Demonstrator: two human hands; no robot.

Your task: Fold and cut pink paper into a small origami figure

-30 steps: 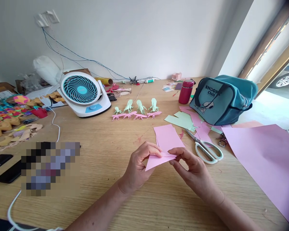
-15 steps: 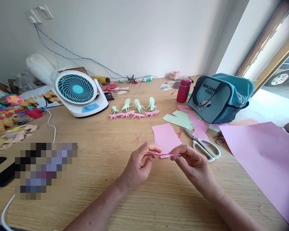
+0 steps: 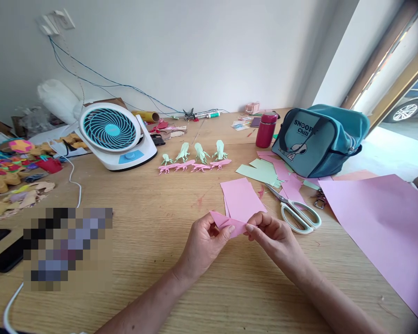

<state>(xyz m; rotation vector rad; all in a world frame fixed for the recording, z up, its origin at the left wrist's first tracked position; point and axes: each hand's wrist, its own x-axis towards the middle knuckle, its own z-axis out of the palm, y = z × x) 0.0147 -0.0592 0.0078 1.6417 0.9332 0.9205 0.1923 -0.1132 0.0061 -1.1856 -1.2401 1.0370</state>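
Between my hands is a small folded piece of pink paper (image 3: 235, 229), its triangular face turned up toward me. My left hand (image 3: 206, 241) pinches its left part, thumb on top and fingers behind. At the right corner, my right hand (image 3: 273, 234) grips it between thumb and fingertips. Just beyond lies a stack of pink paper sheets (image 3: 242, 197), partly covered by the held piece and my right hand. Scissors (image 3: 299, 217) with white handles rest to the right of the stack, blades pointing away. Farther back stand several green folded paper insects (image 3: 201, 153) behind several pink ones (image 3: 200, 167).
A white and blue fan (image 3: 113, 132) stands at the back left. Toward the right are paper scraps (image 3: 259, 171), a red flask (image 3: 266, 130), a blue bag (image 3: 310, 144) and a large pink sheet (image 3: 383, 218). A dark phone (image 3: 7, 253) lies at the left edge.
The folded pink paper has turned from edge-on to showing its triangular face. My left thumb has moved up onto it; both hands still hold it.
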